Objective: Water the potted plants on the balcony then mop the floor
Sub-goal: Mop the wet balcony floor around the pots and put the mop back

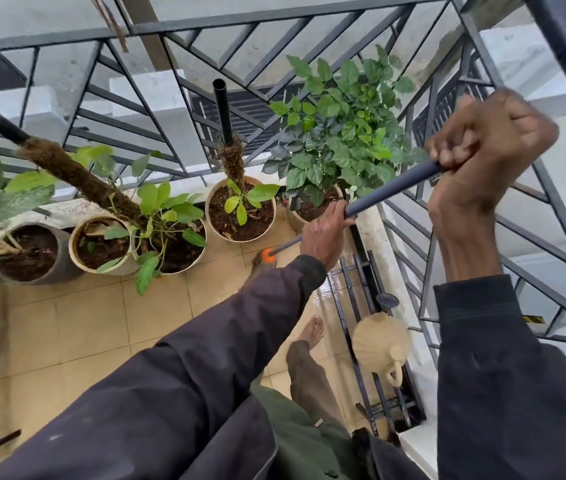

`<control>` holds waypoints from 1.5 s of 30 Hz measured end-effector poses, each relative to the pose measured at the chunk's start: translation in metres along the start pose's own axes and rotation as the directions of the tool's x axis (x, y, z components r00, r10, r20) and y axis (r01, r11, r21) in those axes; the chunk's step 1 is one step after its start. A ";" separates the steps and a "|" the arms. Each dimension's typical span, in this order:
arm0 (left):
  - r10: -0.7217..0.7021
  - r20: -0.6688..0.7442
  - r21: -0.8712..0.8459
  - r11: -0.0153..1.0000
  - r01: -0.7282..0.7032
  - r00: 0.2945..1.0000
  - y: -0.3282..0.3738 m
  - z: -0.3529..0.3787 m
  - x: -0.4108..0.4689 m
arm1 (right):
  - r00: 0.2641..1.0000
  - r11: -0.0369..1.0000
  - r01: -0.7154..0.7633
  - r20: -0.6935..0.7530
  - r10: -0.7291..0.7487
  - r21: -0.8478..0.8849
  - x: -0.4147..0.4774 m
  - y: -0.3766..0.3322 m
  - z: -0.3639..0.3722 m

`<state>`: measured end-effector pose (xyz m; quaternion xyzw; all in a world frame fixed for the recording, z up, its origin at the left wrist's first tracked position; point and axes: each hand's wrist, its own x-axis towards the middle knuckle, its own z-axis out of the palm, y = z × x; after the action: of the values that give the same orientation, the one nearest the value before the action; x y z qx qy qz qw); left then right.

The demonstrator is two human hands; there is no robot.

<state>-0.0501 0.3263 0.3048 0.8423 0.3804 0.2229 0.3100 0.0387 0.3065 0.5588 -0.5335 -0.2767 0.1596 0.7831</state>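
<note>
I hold a grey mop handle with both hands. My right hand grips its upper end, close to the camera. My left hand grips the shaft lower down. The handle runs down to an orange collar and the mop head, mostly hidden behind my left sleeve, on the tan tiled floor. Several potted plants stand in a row along the railing: a bushy green one at the right, a small-leaved one in a white pot, and others to the left.
A dark metal railing encloses the balcony on the far and right sides. A beige watering can sits at the right by a floor grate. Wet tiles shine near it. My bare foot stands beside the grate.
</note>
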 end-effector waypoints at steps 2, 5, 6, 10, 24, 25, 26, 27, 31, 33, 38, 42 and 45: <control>-0.017 -0.022 -0.008 1.000 0.017 1.000 0.002 0.008 0.021 | 0.995 0.998 0.020 -0.093 -0.026 -0.063 0.005 0.001 0.007; -0.031 0.028 -0.038 0.999 0.032 0.999 -0.009 0.017 0.043 | 0.973 0.991 -0.009 -0.231 -0.023 -0.135 -0.001 0.023 0.010; -0.033 0.068 -0.038 0.999 0.036 0.997 -0.016 0.020 0.046 | 0.966 0.988 -0.045 -0.259 0.005 -0.148 -0.005 0.033 0.007; 0.007 0.169 -0.010 1.000 -0.006 0.986 -0.046 0.032 0.039 | 0.969 0.981 -0.137 -0.223 0.103 -0.141 -0.019 0.060 -0.015; -0.088 0.250 -0.001 0.996 0.091 0.964 -0.030 0.021 0.007 | 0.979 0.951 -0.201 -0.003 0.206 -0.234 0.001 0.046 -0.037; -0.098 0.265 0.009 0.995 0.100 0.959 -0.033 0.020 -0.002 | 0.973 0.948 -0.223 0.012 0.232 -0.228 0.001 0.046 -0.038; -0.109 0.275 0.022 0.994 0.107 0.955 -0.035 0.018 -0.012 | 0.965 0.941 -0.249 0.026 0.262 -0.229 0.000 0.047 -0.040; -0.115 0.292 0.046 0.993 0.106 0.949 -0.037 0.016 -0.023 | 0.956 0.933 -0.271 0.042 0.289 -0.235 -0.002 0.049 -0.043; -0.141 0.342 0.098 0.989 0.113 0.929 -0.041 0.007 -0.069 | 0.919 0.908 -0.340 0.120 0.376 -0.243 -0.018 0.060 -0.054; -0.104 0.355 0.068 0.994 0.085 0.929 -0.041 0.001 -0.085 | 0.915 0.918 -0.344 0.147 0.375 -0.199 -0.026 0.061 -0.057; -0.039 0.291 -0.051 0.997 0.056 0.956 -0.030 -0.003 -0.065 | 0.950 0.978 -0.209 0.231 0.209 -0.024 -0.013 0.032 -0.047; 0.085 0.138 -0.123 0.990 -0.068 0.987 -0.017 -0.003 -0.009 | 0.984 0.995 -0.039 0.174 0.023 0.088 0.010 0.006 -0.029; 0.088 0.090 -0.127 0.989 -0.076 0.992 -0.017 0.002 0.027 | 0.998 0.999 0.017 0.062 -0.020 0.044 0.015 0.007 -0.015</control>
<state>-0.0413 0.3560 0.2954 0.8460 0.3158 0.2182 0.3700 0.0600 0.3067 0.5522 -0.5086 -0.3024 0.1751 0.7869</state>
